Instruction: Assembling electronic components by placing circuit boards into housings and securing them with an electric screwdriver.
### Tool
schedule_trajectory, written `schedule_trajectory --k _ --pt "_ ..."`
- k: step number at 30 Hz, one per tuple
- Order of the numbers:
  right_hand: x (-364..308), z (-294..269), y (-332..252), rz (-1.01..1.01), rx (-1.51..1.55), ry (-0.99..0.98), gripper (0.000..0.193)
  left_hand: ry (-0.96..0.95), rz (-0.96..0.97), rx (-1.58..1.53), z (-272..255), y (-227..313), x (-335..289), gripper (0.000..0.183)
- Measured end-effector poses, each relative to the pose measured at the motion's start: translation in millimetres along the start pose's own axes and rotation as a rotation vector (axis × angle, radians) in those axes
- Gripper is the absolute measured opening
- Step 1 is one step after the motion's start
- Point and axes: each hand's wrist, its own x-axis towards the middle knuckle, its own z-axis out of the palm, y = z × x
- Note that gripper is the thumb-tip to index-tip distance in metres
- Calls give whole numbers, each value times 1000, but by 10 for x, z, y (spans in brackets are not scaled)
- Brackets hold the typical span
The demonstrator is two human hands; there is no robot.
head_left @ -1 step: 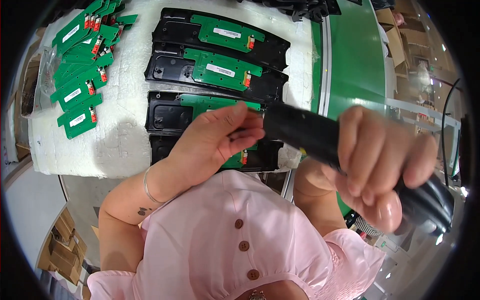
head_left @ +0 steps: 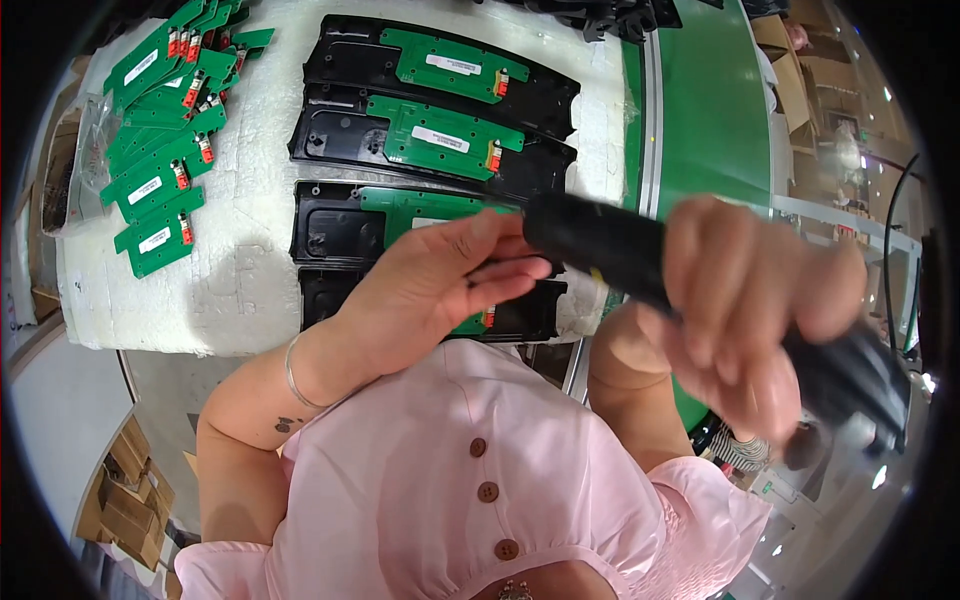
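Note:
My right hand [head_left: 745, 310], blurred by motion, is wrapped round a black electric screwdriver [head_left: 600, 245]. The tool is held aslant above the bench, its narrow end pointing left. Close to that end is my left hand [head_left: 430, 280], with thumb and fingers drawn together; whatever they may pinch is hidden. Beneath both hands lies a curved black plastic panel [head_left: 335, 225] carrying a green circuit board [head_left: 385, 205], partly covered by my left hand. A nearer black panel [head_left: 325, 295] is mostly hidden under my left forearm and hand.
Two more panels with boards, a middle panel [head_left: 340, 135] and a far panel [head_left: 345, 60], lie behind. Loose green circuit boards [head_left: 155, 240] with red-and-white connectors are heaped at the left on the white foam block [head_left: 245, 300]. A green surface [head_left: 705, 120] extends to the right.
The screwdriver and my right hand have shifted slightly left and away from me. The fingers of my left hand have moved a little to the right.

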Motion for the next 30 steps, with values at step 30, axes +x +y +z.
schedule_trajectory --k 30 --pt "41 -20 620 81 -210 506 26 199 -19 71 -155 104 -46 16"
